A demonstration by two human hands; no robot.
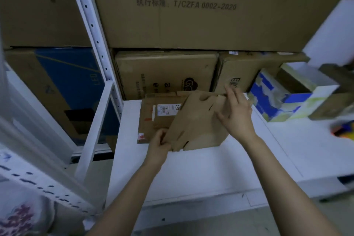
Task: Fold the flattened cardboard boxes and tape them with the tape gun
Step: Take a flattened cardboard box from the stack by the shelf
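A flattened brown cardboard box [195, 122] is held tilted above the white table [191, 168]. My left hand [159, 145] pinches its near lower-left corner. My right hand [236, 113] grips its upper right edge, fingers curled over the flap. Under it lies another flat cardboard box [153, 119] with a white shipping label [168, 109] and red marks. No tape gun is clearly visible.
Large cardboard cartons [191, 15] stand stacked behind the table, with smaller ones [164, 74] below them. A blue-and-white open box [281, 97] sits at the right. A white metal shelf post [95, 34] and a blue-printed carton [67, 82] stand at left. A blurred coloured object [344, 130] lies at far right.
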